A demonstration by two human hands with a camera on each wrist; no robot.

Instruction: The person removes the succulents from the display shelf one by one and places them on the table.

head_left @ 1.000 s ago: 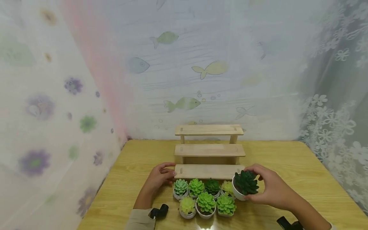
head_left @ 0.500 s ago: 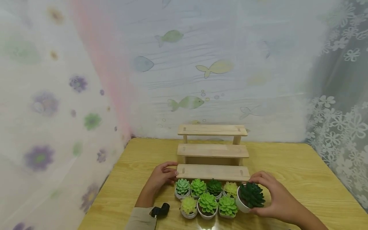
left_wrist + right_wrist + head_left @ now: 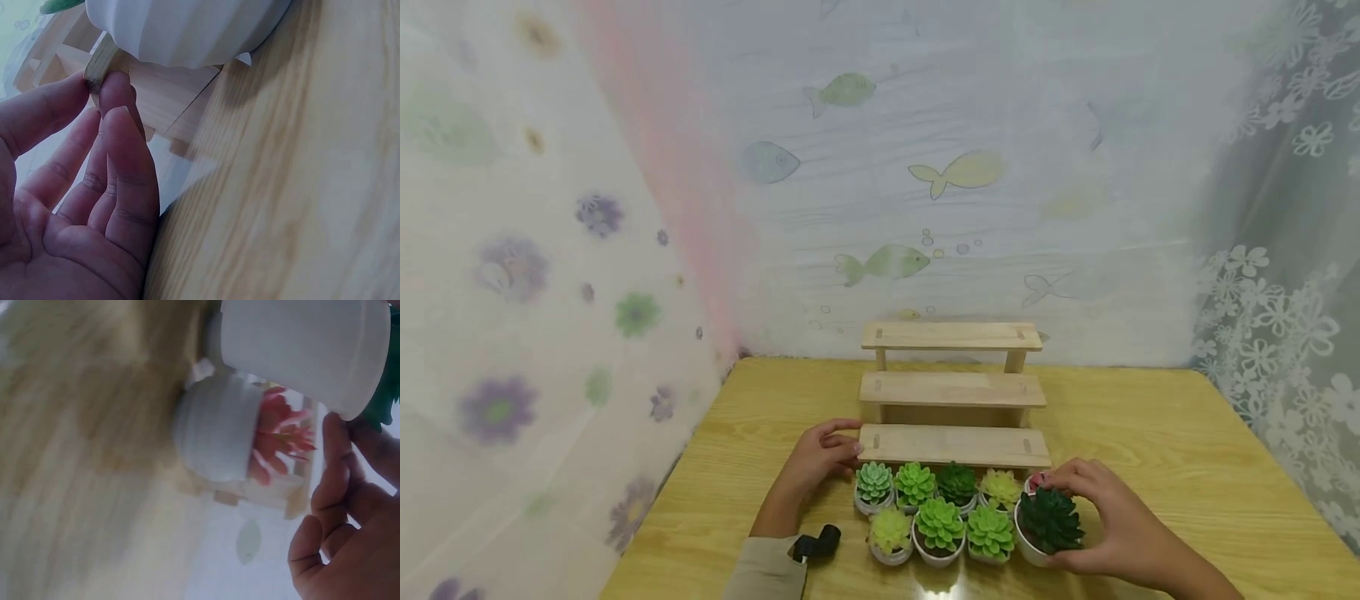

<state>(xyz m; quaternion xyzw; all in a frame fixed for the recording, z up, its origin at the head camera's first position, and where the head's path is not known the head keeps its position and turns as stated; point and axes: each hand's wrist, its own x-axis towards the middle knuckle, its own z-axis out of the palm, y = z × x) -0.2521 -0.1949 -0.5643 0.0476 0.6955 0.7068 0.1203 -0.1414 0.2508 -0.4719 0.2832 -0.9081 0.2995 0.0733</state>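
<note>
My left hand (image 3: 816, 458) is at the left end of a three-tier wooden plant stand (image 3: 953, 445). In the left wrist view its thumb and fingers pinch the end of a board (image 3: 102, 62), beside a ribbed white pot (image 3: 187, 31). My right hand (image 3: 1112, 517) holds a dark green potted succulent (image 3: 1049, 520) by its white pot (image 3: 300, 350), tilted, at the right end of the front row. Behind it stands a pink succulent (image 3: 1039, 481) in a rounded white pot (image 3: 215, 428), mostly hidden in the head view.
Several green and yellowish potted succulents (image 3: 938, 523) stand in two rows in front of the stand. The wooden table (image 3: 715, 492) reaches back to a fish-print curtain (image 3: 880, 208). A black wrist camera mount (image 3: 817, 543) is on the left sleeve.
My right hand has brought the dark green succulent toward me and down, from the stand's right corner to beside the front row. The pink succulent has come into view. My left hand stays put.
</note>
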